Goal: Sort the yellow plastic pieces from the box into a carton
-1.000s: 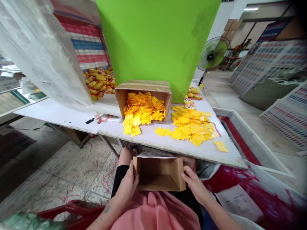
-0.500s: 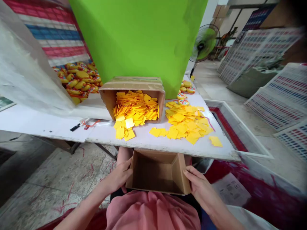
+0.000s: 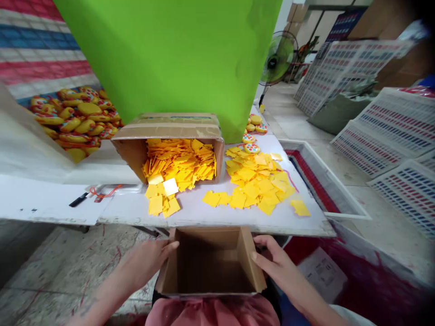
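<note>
An empty brown cardboard box (image 3: 249, 265) rests at my lap, its open side facing up toward me, just below the table's front edge. My left hand (image 3: 154, 256) grips its left wall, thumb over the rim. At the right wall, my right hand (image 3: 273, 258) holds on with thumb and fingers. On the table (image 3: 190, 213) ahead, a second cardboard box (image 3: 170, 124) lies on its side, filled with small yellow square pieces (image 3: 180, 165) that spill out its front. A loose heap of the same yellow pieces (image 3: 254, 181) lies to its right.
Behind the box stands a tall green panel (image 3: 170, 59). Yellow round toys (image 3: 78, 115) are piled at the left, with more toys (image 3: 253, 129) at the right. A black pen-like item (image 3: 79, 199) lies at left. White crates (image 3: 390, 122) and a fan (image 3: 277, 59) stand farther right.
The empty box has come nearer to my body and looks larger, with both hands still on it. My view has shifted, so the table things appear farther left and slightly lower.
</note>
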The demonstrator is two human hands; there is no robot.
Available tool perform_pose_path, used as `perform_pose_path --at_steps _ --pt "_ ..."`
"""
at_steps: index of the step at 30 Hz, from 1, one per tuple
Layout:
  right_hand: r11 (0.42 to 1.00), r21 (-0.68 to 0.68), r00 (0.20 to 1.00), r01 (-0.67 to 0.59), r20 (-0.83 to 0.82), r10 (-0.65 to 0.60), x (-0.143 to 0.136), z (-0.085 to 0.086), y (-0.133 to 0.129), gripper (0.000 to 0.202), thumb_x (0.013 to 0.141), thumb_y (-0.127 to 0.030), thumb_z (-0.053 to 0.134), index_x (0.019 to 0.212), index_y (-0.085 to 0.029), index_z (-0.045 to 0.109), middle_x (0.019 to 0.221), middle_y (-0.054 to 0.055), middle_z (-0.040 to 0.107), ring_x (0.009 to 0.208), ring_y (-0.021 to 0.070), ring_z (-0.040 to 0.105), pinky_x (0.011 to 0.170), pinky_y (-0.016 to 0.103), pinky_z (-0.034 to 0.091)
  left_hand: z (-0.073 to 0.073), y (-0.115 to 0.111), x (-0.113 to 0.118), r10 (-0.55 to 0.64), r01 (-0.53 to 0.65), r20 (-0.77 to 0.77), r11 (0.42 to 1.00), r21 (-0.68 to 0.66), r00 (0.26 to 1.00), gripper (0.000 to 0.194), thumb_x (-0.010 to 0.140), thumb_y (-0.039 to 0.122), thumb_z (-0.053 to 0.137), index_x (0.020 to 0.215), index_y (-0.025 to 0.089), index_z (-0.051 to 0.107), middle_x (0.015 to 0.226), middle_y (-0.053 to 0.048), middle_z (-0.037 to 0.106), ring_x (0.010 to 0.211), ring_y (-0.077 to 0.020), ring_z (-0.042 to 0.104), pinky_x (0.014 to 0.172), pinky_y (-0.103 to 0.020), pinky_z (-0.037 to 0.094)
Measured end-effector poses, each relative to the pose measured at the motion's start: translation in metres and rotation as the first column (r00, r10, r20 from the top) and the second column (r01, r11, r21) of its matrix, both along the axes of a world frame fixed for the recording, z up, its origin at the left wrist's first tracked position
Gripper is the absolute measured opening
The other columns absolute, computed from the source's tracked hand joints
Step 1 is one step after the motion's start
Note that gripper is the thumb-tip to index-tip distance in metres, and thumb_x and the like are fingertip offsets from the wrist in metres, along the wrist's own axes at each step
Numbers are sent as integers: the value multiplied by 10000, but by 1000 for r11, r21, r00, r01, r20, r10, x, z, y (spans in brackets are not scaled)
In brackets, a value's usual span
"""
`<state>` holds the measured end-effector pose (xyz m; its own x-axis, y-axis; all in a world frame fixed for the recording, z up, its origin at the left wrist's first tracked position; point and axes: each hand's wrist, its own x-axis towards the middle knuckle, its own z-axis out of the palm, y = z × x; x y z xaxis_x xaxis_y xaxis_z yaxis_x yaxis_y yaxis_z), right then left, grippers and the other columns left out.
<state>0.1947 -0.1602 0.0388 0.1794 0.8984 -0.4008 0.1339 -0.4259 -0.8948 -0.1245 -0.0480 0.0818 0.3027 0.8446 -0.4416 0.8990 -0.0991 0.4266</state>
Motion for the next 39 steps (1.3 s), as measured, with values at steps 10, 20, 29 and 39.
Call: perform_pose_path --at_steps 10,20,29,39 --pt "719 129 288 -683 952 103 48 -1 125 389 837 -293 677 1206 -188 613 1258 99 620 1093 304 511 931 472 432 -27 98 120 -480 480 -133 731 486 867 576 809 456 663 1288 161 537 1211 -135 593 1108 -301 539 933 -396 458" --pt "468 -149 -132 -871 989 69 43 -11 159 326 866 -74 555 1184 -121 608 1075 148 669 963 274 591 789 401 489 -46 92 152 -388 595 -470 661 457 793 353 889 16 303 1130 -10 560 1005 -253 606 901 -310 590 633 -374 499" --pt "636 332 336 -697 934 -119 55 1 168 410 939 -93 351 1307 -140 527 945 89 648 880 204 603 787 329 508 -53 109 138 -448 627 -439 568 534 779 310 921 273 497 1213 173 528 1051 -135 582 958 -315 563 698 -412 499" --pt "850 61 -74 -523 990 -117 87 52 231 411 902 -91 379 1239 -162 603 1082 167 610 960 289 549 794 391 416 -55 105 147 -477 693 -505 544 473 719 515 859 17 386 1329 222 430 1030 -172 591 925 -307 574 606 -356 489"
